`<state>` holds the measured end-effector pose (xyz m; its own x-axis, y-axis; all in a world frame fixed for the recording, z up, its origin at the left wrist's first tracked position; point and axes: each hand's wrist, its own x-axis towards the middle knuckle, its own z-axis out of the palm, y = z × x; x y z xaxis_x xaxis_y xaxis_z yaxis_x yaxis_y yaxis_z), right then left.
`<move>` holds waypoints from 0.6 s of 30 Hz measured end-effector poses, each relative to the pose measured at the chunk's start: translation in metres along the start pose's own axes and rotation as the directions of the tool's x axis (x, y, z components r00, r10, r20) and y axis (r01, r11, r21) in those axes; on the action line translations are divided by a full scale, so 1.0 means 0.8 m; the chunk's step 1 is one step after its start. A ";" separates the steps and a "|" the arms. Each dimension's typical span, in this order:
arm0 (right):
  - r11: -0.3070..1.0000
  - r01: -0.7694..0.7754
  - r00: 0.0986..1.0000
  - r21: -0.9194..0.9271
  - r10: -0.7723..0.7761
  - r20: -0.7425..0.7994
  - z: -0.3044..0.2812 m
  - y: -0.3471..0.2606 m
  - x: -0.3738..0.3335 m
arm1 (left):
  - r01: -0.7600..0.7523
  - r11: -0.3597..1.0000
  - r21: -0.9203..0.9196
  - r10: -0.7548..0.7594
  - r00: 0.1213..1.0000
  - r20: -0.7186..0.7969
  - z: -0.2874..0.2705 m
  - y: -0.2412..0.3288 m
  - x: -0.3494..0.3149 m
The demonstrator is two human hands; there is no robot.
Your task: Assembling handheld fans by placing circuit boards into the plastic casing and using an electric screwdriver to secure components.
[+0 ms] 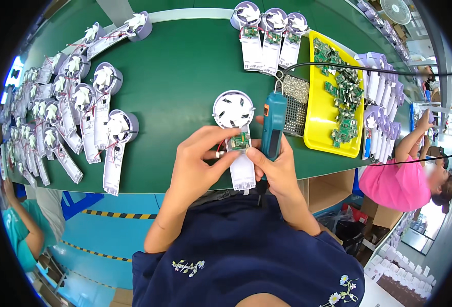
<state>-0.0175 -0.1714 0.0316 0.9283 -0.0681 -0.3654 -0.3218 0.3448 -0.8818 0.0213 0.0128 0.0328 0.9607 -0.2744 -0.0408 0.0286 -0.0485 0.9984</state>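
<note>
A white handheld fan housing (243, 172) with a round fan head (233, 109) lies before me, its handle toward my body. A green circuit board (239, 141) sits in the upper handle. My left hand (201, 159) grips the board's left side between thumb and fingers, beside a red wire and a small white connector (219, 154). My right hand (281, 166) is closed around a teal electric screwdriver (273, 123), its lower end pointing toward me. The right thumb also touches the handle near the board. Part of the right fingers is hidden behind the tool and housing.
Right of the screwdriver are a perforated metal screw tray (296, 111) and a yellow tray (318, 143) of circuit boards. Fan housings (271, 48) stand at the back; many more (114, 153) fill the left. A black cable (333, 65) crosses rightward. Co-workers sit at both sides.
</note>
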 end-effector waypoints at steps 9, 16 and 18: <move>0.999 0.030 0.999 -0.042 -0.031 -0.014 0.013 -0.003 0.007 | -0.056 0.988 0.147 0.061 0.998 -0.033 -0.018 0.002 0.004; 0.789 0.611 0.791 0.056 -0.611 -0.030 0.013 -0.053 0.028 | -0.100 0.924 0.368 0.124 0.991 -0.043 -0.011 -0.017 0.015; 0.586 0.798 0.589 0.137 -0.808 0.021 0.025 -0.051 0.040 | -0.121 0.918 0.378 0.164 0.983 -0.086 -0.003 -0.025 0.015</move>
<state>0.0293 -0.1688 0.0616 0.8109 -0.2987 0.5032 0.5781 0.2761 -0.7678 0.0329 0.0131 0.0124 0.9725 -0.1950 0.1273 -0.1938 -0.3742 0.9069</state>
